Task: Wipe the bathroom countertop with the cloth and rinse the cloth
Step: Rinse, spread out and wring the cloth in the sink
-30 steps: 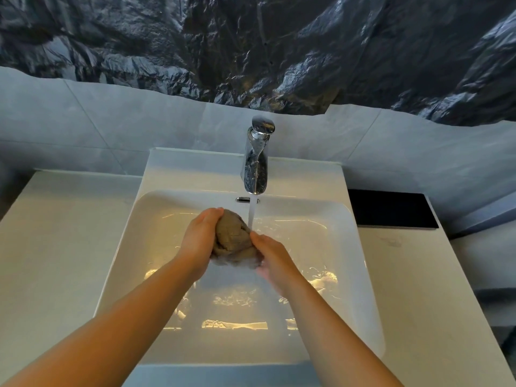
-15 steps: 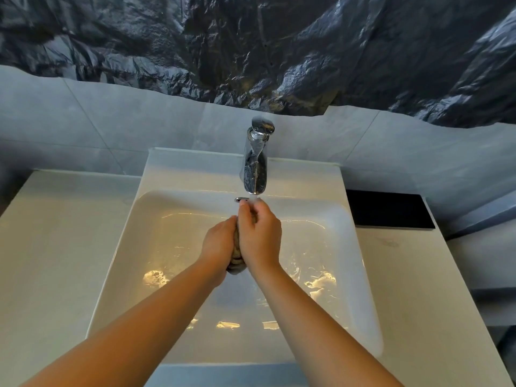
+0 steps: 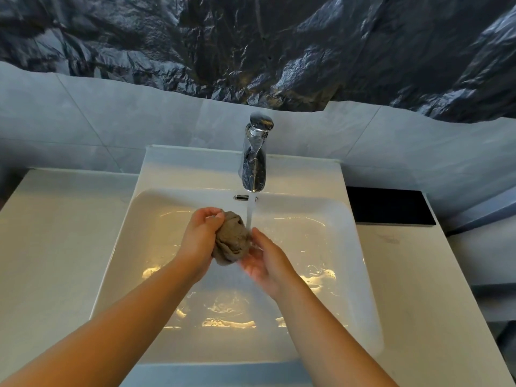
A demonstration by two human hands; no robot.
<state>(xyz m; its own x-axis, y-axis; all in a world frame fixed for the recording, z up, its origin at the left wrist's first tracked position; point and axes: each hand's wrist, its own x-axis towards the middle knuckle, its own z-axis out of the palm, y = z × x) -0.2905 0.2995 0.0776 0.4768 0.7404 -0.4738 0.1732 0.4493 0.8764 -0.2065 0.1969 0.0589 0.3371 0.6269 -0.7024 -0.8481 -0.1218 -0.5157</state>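
Note:
A wet grey-brown cloth [image 3: 232, 238], bunched into a ball, is held over the white sink basin [image 3: 346, 275] under the running water. My left hand [image 3: 199, 238] grips its left side with curled fingers. My right hand [image 3: 265, 261] cups it from below and the right, fingers curled under the cloth. A thin stream of water falls from the chrome faucet [image 3: 254, 160] onto the cloth's right edge. The pale countertop [image 3: 55, 247] lies on both sides of the basin.
A black rectangular panel [image 3: 388, 206] sits on the counter at the back right. Grey wall tiles and crinkled black plastic sheeting [image 3: 279, 46] rise behind the faucet. Shallow water glints on the basin floor.
Half a second ago both hands were pressed together around the cloth right under the spout. They have now drawn apart and lower, so the bunched cloth shows between them.

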